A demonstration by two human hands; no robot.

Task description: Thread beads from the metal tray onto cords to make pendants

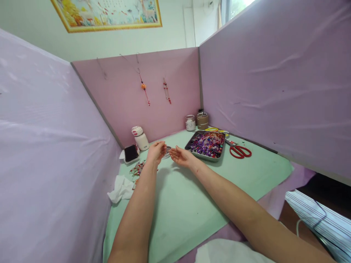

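Grip: curled in left hand (pixel 157 151), cannot tell if pinching anything | loosely spread in right hand (pixel 181 156) | steady both near dish (pixel 166 156)

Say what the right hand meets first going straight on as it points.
The right hand would probably meet the left hand; a dish shows between them, but depth is unclear: it may sit lower.

The beads (pixel 204 146) are mostly purple, some red.
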